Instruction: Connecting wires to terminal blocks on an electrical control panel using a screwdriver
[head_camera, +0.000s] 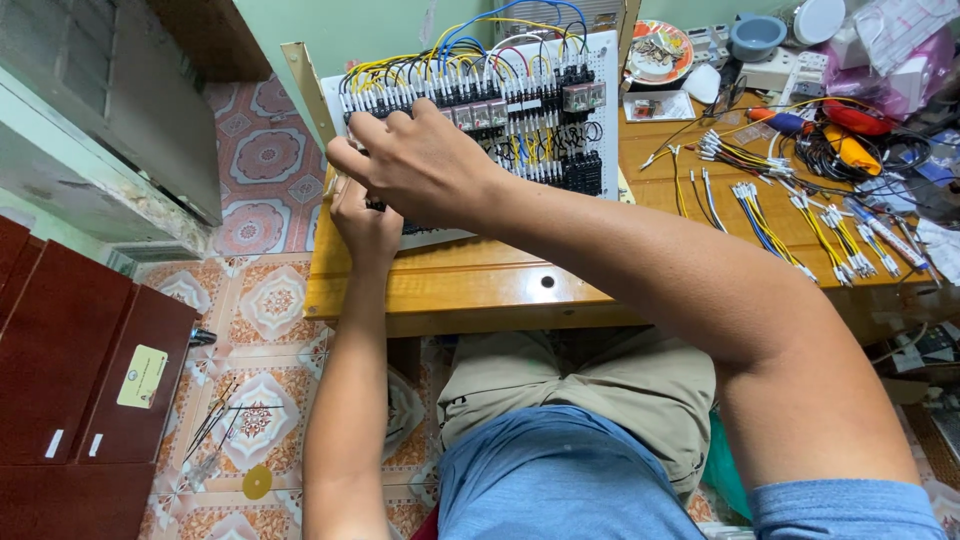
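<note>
A white perforated wiring panel leans upright on a wooden table. Black terminal blocks and relays sit in rows on it, with yellow, blue, red and white wires looped over the top. My right hand reaches across its left part, fingers curled against a row of terminals. My left hand is just below, at the panel's lower left corner, fingers closed on the panel edge. What the fingertips pinch is hidden.
Bundles of cut wires with white ferrules lie spread on the table's right half. A patterned plate, a grey bowl and orange-handled tools crowd the back right. A dark red cabinet stands left on the tiled floor.
</note>
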